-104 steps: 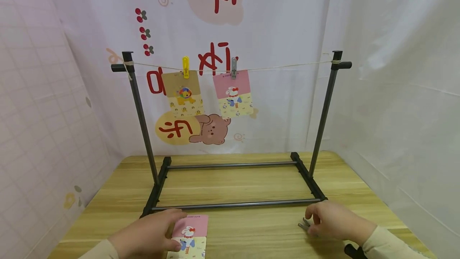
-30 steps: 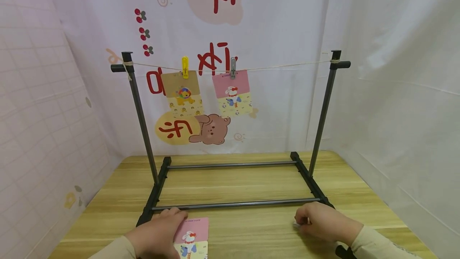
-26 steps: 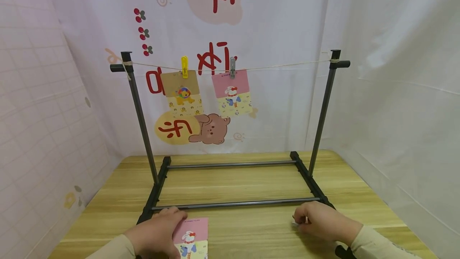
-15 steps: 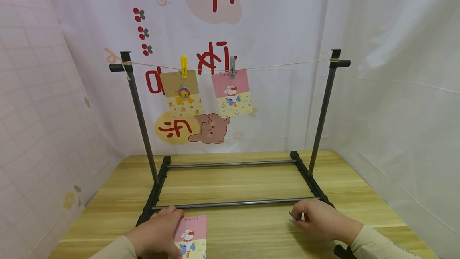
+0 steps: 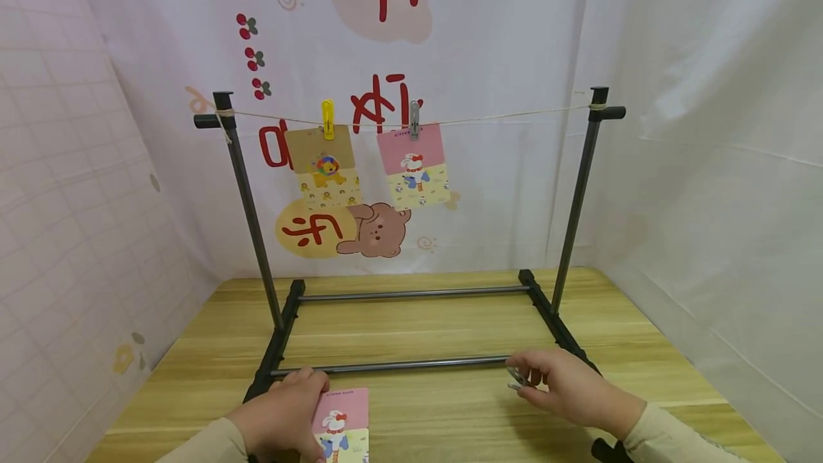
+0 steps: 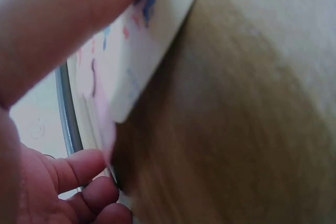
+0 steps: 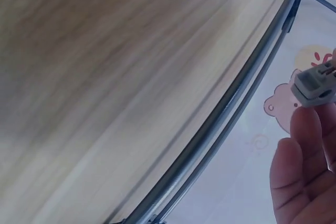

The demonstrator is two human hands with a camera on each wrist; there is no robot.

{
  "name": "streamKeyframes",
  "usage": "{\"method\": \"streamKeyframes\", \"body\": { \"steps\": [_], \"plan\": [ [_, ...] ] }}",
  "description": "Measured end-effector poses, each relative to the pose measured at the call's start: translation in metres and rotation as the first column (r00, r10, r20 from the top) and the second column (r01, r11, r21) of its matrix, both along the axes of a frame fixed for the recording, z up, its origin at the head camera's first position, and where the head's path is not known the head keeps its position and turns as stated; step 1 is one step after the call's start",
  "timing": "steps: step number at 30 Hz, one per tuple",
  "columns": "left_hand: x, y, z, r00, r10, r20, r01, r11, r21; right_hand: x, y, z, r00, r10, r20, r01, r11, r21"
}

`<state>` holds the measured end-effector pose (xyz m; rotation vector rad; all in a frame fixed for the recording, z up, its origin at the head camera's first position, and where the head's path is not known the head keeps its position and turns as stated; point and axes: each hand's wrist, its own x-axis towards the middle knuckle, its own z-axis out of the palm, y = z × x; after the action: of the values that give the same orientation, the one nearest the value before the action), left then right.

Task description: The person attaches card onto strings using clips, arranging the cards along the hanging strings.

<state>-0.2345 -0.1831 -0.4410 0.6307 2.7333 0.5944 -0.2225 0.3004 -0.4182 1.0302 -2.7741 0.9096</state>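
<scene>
My left hand [image 5: 283, 409] grips the left side of a pink-and-yellow rabbit card [image 5: 347, 406] at the table's front. In the left wrist view, the thumb lies over the card [image 6: 157, 30], with curled fingers by its far end. Over the table at the right, my right hand [image 5: 569, 384] pinches a grey clothespin [image 5: 516, 377]. The right wrist view shows one end of that clothespin [image 7: 315, 83] at the fingertips. A lion card [image 5: 326, 152] hangs under a yellow clothespin [image 5: 328, 118], and another rabbit card [image 5: 418, 163] under a grey one [image 5: 414, 116].
A string [image 5: 501, 117] runs between the two posts of a dark metal rack [image 5: 256, 227]. The rack's front bar [image 5: 411, 364] lies just beyond both hands. A printed white curtain [image 5: 501, 191] hangs behind the wooden table [image 5: 424, 327].
My right hand has moved left with the grey clothespin, which it was touching near the tabletop at first. My left hand has come round the rabbit card's left side and now holds it.
</scene>
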Motion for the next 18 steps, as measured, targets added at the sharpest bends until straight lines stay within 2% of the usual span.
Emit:
{"method": "streamKeyframes", "body": {
  "steps": [8, 13, 18],
  "plan": [
    [-0.001, 0.0, 0.0, 1.0, 0.006, 0.02, -0.006, 1.0, 0.011, 0.002, -0.008, 0.003, 0.996, 0.046, -0.079, -0.052, 0.996, -0.073],
    [0.001, 0.0, 0.002, 1.0, 0.011, 0.024, -0.012, 1.0, 0.028, 0.002, -0.012, 0.006, 0.989, 0.047, -0.141, -0.063, 0.992, -0.109],
    [0.001, -0.001, 0.003, 0.998, 0.021, 0.059, -0.026, 0.995, 0.092, 0.002, -0.014, 0.005, 0.988, 0.048, -0.145, -0.068, 0.989, -0.133]
  ]
}}
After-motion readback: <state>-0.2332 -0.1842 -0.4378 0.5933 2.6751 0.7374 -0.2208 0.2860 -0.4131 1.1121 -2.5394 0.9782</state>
